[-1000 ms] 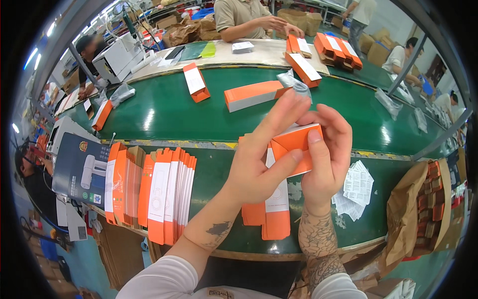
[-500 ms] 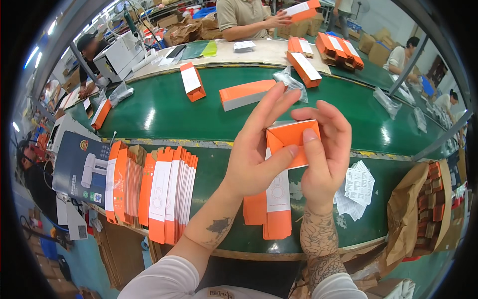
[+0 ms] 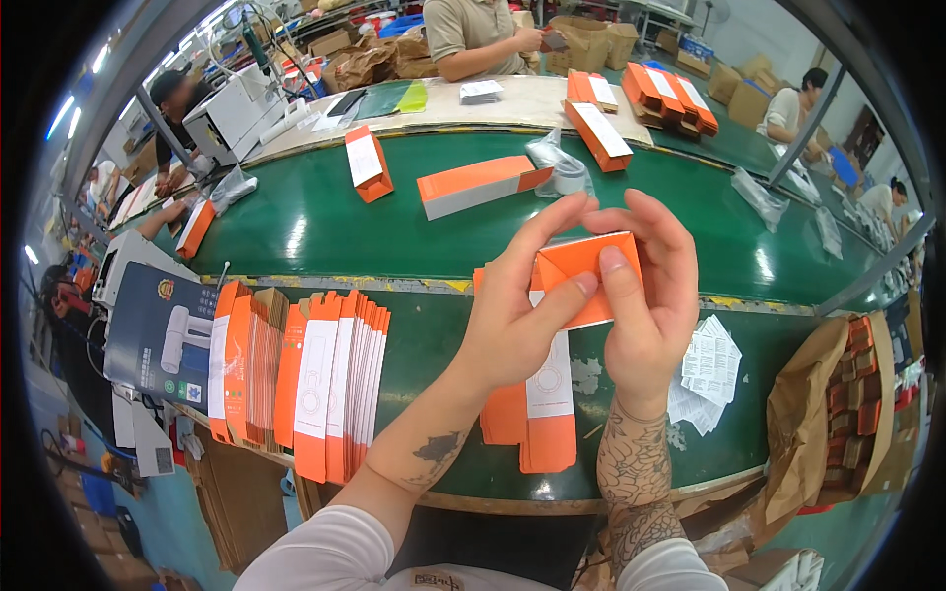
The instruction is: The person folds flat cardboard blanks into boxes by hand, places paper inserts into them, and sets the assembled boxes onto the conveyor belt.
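An orange and white carton [image 3: 570, 258] is held between my two hands, its orange end facing me. My left hand [image 3: 507, 330] wraps its left side, thumb pressing on the folded end. On the other side my right hand [image 3: 652, 310] curls round the carton, its thumb also on that end. The far part of the carton is hidden behind my fingers. Beneath them, a flattened orange carton with a white panel [image 3: 549, 394] lies on the green bench.
Flat cartons [image 3: 330, 374] stand stacked at left beside a dark printed box [image 3: 163, 335]. Paper leaflets [image 3: 711, 364] lie at right near a brown paper sack [image 3: 803, 414]. Beyond, a green belt [image 3: 305, 217] carries cartons and a bagged item [image 3: 567, 177]. A co-worker [image 3: 473, 39] stands across.
My hands and carton have shifted slightly right; the carton's end panel looks flatter. Cartons and bags on the belt have moved left. The co-worker across no longer holds up an orange carton.
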`<state>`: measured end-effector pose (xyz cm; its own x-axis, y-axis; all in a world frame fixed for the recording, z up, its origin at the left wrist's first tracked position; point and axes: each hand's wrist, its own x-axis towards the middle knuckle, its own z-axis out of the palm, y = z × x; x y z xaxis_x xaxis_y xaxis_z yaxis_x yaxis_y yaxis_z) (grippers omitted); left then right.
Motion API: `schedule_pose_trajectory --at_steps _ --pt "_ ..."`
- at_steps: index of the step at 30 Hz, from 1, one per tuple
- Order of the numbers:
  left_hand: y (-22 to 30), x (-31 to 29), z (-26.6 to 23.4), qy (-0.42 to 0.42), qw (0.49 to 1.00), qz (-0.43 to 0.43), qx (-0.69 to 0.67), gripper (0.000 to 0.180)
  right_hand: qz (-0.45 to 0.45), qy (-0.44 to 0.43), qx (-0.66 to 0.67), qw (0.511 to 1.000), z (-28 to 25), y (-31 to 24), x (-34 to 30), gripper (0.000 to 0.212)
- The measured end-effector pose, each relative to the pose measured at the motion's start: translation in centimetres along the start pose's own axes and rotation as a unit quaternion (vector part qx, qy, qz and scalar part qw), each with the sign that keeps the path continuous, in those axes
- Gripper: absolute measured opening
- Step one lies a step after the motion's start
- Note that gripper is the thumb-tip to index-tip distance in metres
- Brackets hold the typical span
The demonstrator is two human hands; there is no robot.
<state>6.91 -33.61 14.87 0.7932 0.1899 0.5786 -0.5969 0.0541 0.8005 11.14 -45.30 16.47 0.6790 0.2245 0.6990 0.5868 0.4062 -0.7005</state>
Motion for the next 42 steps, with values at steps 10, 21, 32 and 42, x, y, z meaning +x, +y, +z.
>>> schedule_pose_trajectory --at_steps 10,21,32,42 --pt "0.0 -0.2 0.4 0.016 0.999 0.021 0.046 0.042 0.015 0.0 0.013 1.0 -0.1 0.4 -0.1 0.037" --pt "-0.8 -0.2 0.8 0.05 0.994 0.051 0.079 0.042 0.023 0.024 -0.019 0.999 0.1 0.6 -0.2 0.031" --pt "-0.3 -0.3 0.5 0.009 0.998 0.006 0.056 0.051 -0.021 0.012 -0.045 0.999 -0.1 0.7 -0.1 0.026" --pt "-2.3 1.2 0.0 0.136 0.937 -0.261 -0.187 0.054 -0.085 0.059 -0.151 0.983 -1.9 0.6 0.5 0.02"
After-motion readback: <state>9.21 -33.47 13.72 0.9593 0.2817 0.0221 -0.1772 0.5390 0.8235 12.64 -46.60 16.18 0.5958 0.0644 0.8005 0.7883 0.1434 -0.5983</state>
